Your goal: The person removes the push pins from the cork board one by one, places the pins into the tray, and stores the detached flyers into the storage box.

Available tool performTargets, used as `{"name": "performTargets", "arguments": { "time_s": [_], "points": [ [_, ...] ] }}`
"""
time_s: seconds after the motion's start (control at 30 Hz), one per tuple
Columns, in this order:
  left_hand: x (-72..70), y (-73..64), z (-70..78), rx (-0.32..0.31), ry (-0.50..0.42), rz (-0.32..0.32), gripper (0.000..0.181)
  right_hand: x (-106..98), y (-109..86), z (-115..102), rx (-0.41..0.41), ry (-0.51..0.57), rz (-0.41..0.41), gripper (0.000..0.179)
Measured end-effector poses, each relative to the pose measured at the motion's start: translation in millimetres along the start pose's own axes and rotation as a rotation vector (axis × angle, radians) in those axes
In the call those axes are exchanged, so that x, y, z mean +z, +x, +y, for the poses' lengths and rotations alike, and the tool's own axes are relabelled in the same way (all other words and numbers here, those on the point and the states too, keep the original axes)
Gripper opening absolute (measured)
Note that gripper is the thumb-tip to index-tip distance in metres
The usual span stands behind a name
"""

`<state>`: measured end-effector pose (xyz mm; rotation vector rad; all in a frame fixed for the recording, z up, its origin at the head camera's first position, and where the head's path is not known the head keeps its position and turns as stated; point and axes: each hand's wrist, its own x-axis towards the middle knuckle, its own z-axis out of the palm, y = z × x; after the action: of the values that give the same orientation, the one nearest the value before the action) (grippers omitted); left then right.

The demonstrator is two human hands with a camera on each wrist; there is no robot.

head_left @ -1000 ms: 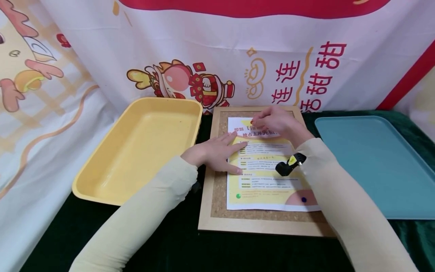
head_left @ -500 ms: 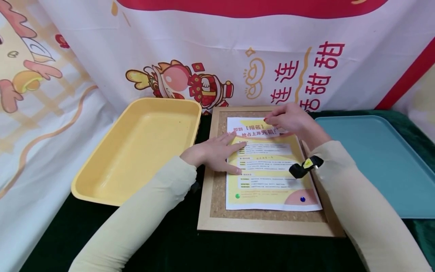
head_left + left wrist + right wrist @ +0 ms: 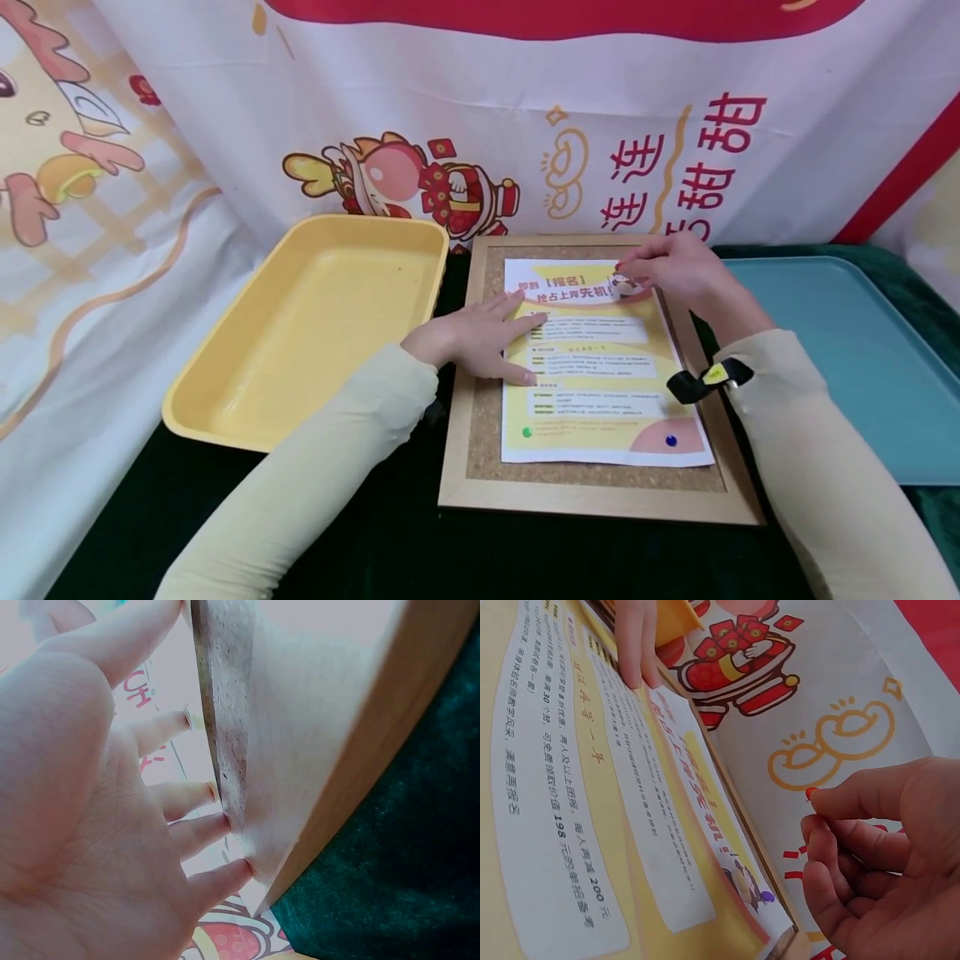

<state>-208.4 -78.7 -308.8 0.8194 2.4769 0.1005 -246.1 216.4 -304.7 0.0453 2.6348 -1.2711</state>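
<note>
Cork fills the wood-framed board [image 3: 600, 487] lying flat at the centre of the head view, on the dark green cloth of the desk [image 3: 390, 542]. A yellow and white flyer [image 3: 592, 375] printed with Chinese text lies on the cork, held at its lower edge by a green pin [image 3: 527, 432] toward the lower left corner and a blue pin [image 3: 671, 440] toward the lower right.

At the middle of the frame the left hand [image 3: 472, 340] rests flat across the board's left rail and the flyer's left edge, its fingers [image 3: 525, 321] straight and spread, pressing the paper down; the left wrist view shows the same splayed fingers [image 3: 199, 832] against the frame's edge. Above and to the right, the right hand [image 3: 675, 268] sits at the flyer's upper right corner with its fingers curled together, thumb and forefinger meeting in a pinch. In the right wrist view a small orange-red spot shows at the tip of the forefinger [image 3: 832, 801], but I cannot tell whether it is a pin head or a painted nail, so what the pinch holds is unclear. A purple pin [image 3: 766, 897] shows in the flyer's corner just beside that hand.

Left of the board stands a deep yellow tray [image 3: 225, 392]; a flat teal tray [image 3: 862, 375] lies at the right of the frame. A white banner [image 3: 487, 108] with red characters and a cartoon figure hangs behind.
</note>
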Motion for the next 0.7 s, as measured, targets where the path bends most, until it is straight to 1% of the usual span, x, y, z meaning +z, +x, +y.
{"name": "performTargets", "arguments": {
  "time_s": [0.2, 0.37, 0.5, 0.7],
  "points": [
    [-0.2, 0.5, 0.3, 0.006, 0.007, 0.002, 0.095, -6, -5.7, 9, 0.028, 0.062, 0.028, 0.041],
    [-0.2, 0.8, 0.9, 0.011, 0.004, -0.002, 0.095, -9, -11.0, 17, 0.051, 0.079, 0.066, 0.043],
    [0.1, 0.2, -0.6, 0.004, 0.006, -0.003, 0.095, -10, -14.1, 17, 0.058, 0.095, 0.074, 0.040],
    [1.1, 0.7, -0.9, 0.002, 0.004, 0.004, 0.095, -14, -17.8, 19, 0.074, 0.103, 0.080, 0.042]
  ]
}}
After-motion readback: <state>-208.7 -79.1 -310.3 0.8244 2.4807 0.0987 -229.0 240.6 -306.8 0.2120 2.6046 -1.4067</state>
